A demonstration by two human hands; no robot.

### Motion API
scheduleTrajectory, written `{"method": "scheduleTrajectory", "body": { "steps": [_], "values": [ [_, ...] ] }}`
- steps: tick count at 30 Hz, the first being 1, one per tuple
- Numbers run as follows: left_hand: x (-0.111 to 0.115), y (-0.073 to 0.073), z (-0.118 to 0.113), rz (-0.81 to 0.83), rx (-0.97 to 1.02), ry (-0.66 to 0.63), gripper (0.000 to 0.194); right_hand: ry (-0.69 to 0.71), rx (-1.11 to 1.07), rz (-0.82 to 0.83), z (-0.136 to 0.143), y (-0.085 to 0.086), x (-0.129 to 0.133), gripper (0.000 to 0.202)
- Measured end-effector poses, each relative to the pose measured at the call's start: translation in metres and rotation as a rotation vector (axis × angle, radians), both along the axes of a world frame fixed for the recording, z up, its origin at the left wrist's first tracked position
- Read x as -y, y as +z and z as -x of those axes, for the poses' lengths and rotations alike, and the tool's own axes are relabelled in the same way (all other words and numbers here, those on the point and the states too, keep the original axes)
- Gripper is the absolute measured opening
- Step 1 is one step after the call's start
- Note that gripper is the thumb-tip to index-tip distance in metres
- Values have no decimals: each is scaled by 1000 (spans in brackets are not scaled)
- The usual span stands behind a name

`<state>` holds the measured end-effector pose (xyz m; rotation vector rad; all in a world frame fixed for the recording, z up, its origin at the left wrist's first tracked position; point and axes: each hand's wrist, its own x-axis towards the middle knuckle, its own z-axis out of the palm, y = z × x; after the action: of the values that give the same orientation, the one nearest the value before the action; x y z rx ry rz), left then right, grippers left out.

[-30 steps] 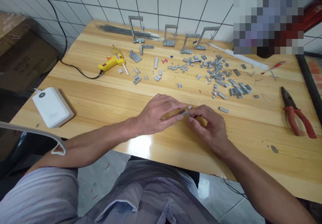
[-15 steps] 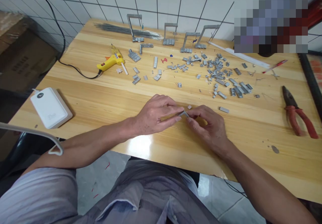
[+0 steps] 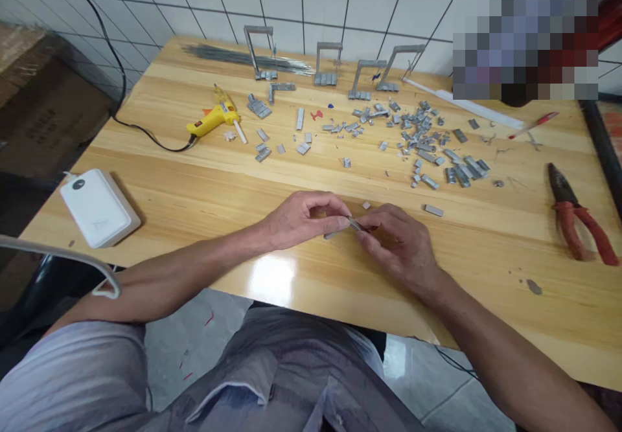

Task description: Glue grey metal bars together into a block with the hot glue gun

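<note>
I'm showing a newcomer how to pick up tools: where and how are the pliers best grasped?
Best, I'd say, around both red handles, coming from the table's near side with the right hand, which is the closer one. The pliers lie with their dark nose pointing away and the handles spread towards the person.

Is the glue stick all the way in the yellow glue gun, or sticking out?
Sticking out: the white stick juts from the back of the gun.

White glare blazes off the near wooden tabletop (image 3: pixel 291 179), cardboard box (image 3: pixel 48 111) sunk in shadow left, blocky pixels (image 3: pixel 525 34) masking far right
</note>
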<state>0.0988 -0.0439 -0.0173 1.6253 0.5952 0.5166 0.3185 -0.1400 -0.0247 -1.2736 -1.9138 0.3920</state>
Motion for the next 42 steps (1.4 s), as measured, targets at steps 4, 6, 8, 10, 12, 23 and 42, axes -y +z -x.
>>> {"method": "scheduleTrajectory", "body": {
  "steps": [4, 6, 8, 10, 12, 23, 42],
  "values": [
    [-3, -1, 0, 138, -14, -36, 25, 25, -12, 23, 0, 2, 0, 8],
    [-5, -2, 0, 166, -9, -53, 26, 35, -17, 33, 1, 2, 0, 8],
    [-7, -2, 1, 181, 3, -64, 29, 41, -17, 49, 1, 2, 1, 10],
    [-8, -1, 1, 186, 16, -65, 31, 51, -26, 61, 0, 2, 2, 11],
    [-8, -1, 0, 199, 27, -63, 31, 62, -51, 64, -1, 1, 2, 12],
    [-7, -4, -1, 266, 36, -74, 33, 51, -188, 170, 0, 1, 1, 11],
    [-8, -6, -2, 359, 109, -134, 35, 33, -389, 451, -2, 1, -1, 18]
  ]
}}
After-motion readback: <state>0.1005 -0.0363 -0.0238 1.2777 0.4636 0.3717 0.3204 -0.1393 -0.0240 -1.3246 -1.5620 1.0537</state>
